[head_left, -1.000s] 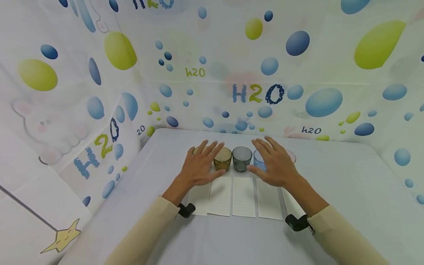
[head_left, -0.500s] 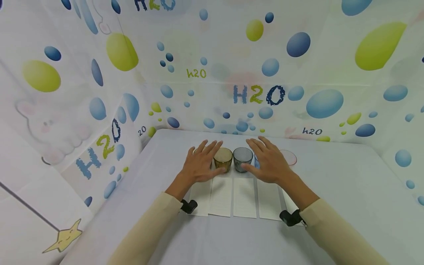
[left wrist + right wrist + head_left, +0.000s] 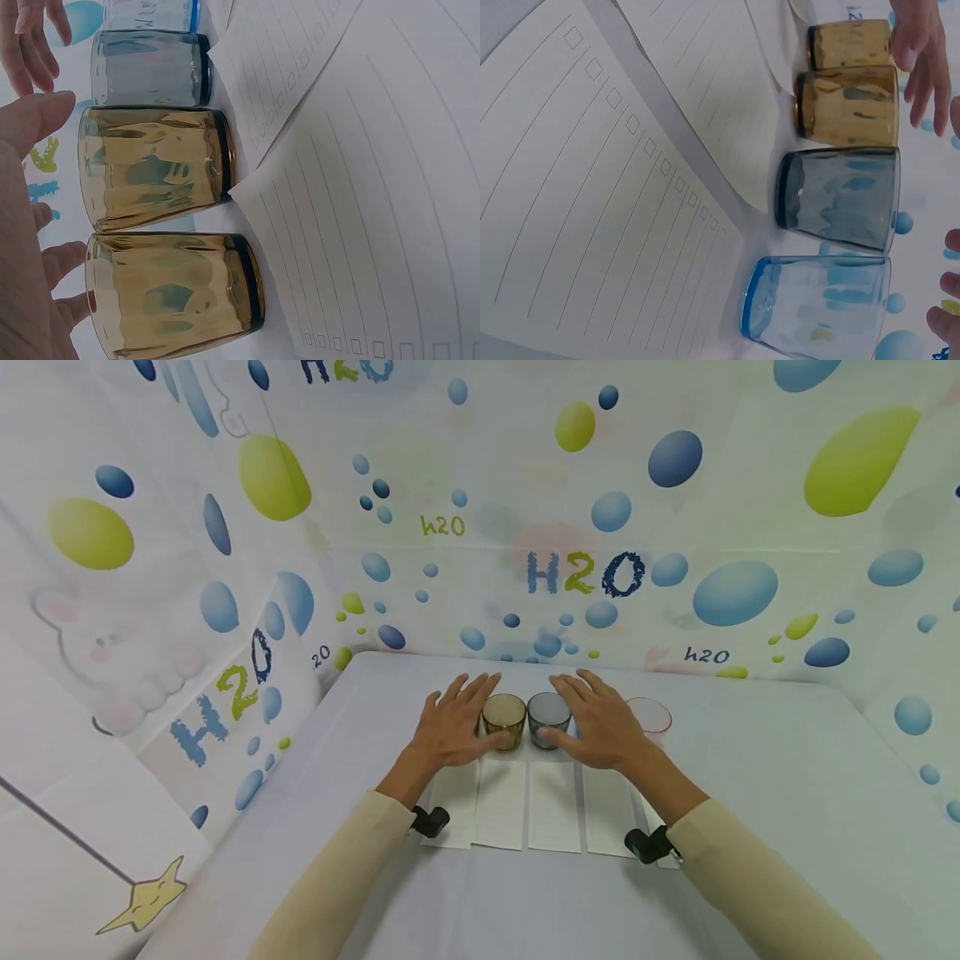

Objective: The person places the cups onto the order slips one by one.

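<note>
A row of tinted glasses stands across the table. My left hand (image 3: 450, 727), fingers spread and slightly bent, is over the leftmost amber glass (image 3: 172, 292), which it mostly hides in the head view. The second amber glass (image 3: 504, 720) and the grey glass (image 3: 547, 714) show between my hands. My right hand (image 3: 606, 727) is over the blue glass (image 3: 817, 304), its thumb in front of the grey one. Partly covered by that hand, a glass with a pink rim (image 3: 670, 714) ends the row. Neither hand grips anything.
Several lined paper sheets (image 3: 500, 810) lie side by side in front of the glasses, near my wrists. White cloth covers the table (image 3: 765, 760). Behind it hangs a printed curtain (image 3: 480, 460) with blue and green drops.
My right hand has shifted left, from over the blue glass towards the grey one, uncovering more of the pink-rimmed glass. The left hand has barely moved. The glasses stay in place.
</note>
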Available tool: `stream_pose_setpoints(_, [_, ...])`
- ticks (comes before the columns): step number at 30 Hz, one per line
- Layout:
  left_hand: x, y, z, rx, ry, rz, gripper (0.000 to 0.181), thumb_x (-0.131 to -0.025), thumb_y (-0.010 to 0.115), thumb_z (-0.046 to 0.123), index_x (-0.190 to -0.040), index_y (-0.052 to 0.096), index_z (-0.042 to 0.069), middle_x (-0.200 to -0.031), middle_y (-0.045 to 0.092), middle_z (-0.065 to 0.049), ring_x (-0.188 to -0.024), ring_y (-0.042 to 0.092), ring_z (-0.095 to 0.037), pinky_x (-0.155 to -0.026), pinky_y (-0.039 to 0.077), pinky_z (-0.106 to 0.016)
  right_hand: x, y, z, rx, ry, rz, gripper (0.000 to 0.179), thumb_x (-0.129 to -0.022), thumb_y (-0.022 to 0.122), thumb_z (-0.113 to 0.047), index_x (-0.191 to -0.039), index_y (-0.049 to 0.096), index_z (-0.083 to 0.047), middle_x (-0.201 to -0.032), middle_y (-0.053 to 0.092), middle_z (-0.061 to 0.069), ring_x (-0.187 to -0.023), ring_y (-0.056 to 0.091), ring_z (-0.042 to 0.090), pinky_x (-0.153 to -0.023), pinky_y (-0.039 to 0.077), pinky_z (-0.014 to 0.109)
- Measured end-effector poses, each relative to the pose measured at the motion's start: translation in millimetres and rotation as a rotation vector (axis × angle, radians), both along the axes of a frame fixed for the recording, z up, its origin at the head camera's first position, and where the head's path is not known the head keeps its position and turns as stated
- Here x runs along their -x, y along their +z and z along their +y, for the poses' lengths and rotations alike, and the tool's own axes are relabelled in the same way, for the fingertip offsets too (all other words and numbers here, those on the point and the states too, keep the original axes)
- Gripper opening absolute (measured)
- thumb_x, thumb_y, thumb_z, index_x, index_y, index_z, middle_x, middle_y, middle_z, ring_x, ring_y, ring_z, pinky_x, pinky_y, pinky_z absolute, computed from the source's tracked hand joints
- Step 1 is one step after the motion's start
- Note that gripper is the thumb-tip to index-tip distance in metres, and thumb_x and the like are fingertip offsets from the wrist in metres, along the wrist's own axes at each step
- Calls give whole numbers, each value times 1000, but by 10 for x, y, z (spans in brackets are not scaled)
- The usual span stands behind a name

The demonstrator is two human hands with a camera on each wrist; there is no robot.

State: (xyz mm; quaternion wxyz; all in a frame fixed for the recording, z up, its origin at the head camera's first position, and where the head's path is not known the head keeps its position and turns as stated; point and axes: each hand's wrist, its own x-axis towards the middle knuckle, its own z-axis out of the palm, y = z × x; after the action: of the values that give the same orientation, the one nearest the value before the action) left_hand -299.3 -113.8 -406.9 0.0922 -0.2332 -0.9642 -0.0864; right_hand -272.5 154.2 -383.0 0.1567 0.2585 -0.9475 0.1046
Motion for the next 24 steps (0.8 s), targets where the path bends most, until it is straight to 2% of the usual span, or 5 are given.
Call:
stream_pose_setpoints(7, [3,4,-26,-26,-7,-11,92,-91,44,76,-164,11,31,-168,25,-1,-154,19,-32,-113,27,-67,34,-11,-107,-14,29,-26,84,-93,62,-59,-156,39,-8,-156,45,14,-149,30,40,-116,29,61])
stream_pose_setpoints(12, [-17,12,-38,-79,-10,-23,89,-93,46,71,-164,14,28,-167,26,-2,-154,21,-32,-113,29,-67,51,-54,-209,-69,55,-16,83,-94,60,-60,-156,39,-9,-156,45,15,-149,30,40,-116,30,61])
stream_pose_setpoints(16, [-32,14,-68,-141,-9,-33,86,-95,49,65,-164,15,27,-167,26,-3,-154,21,-33,-111,30,-67,66,-93,-315,-113,78,-11,84,-95,56,-63,-156,39,-9,-157,44,14,-149,30,39,-116,31,60])
stream_pose_setpoints(24, [-38,-35,-156,-290,-31,-42,80,-99,51,56,-164,15,26,-167,26,-6,-153,22,-34,-109,33,-69,90,-114,-489,-110,111,12,82,-95,54,-63,-156,40,-9,-156,46,12,-148,32,38,-116,33,58])
